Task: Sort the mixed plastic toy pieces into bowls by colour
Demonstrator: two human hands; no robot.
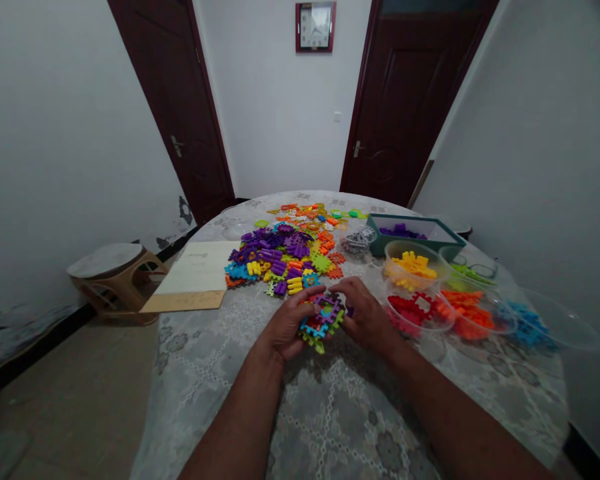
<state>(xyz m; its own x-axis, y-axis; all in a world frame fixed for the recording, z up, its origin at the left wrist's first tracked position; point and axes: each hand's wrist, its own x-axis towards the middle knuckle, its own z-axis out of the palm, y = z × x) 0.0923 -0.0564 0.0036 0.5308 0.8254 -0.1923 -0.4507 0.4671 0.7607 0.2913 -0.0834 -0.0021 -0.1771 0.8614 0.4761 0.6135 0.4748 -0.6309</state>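
My left hand (291, 321) is closed round a bundle of interlocking plastic puzzle pieces (322, 321) in green, blue, purple and orange. Its thumb lies over the top of the bundle. On the other side, my right hand (363, 312) has its fingers bent against the bundle's right edge, and a small dark purple piece (350, 311) shows by its fingertips. Just beyond both hands spreads a heap of loose pieces (285, 250), mostly purple, with yellow, blue, green and orange among them.
To the right stand clear bowls of yellow pieces (411, 267), red pieces (413, 308), orange pieces (467, 313) and blue pieces (527, 325). Behind them is a green box (443, 233) holding purple pieces. A cardboard sheet (195, 270) lies left; a stool (113, 267) stands beyond the table.
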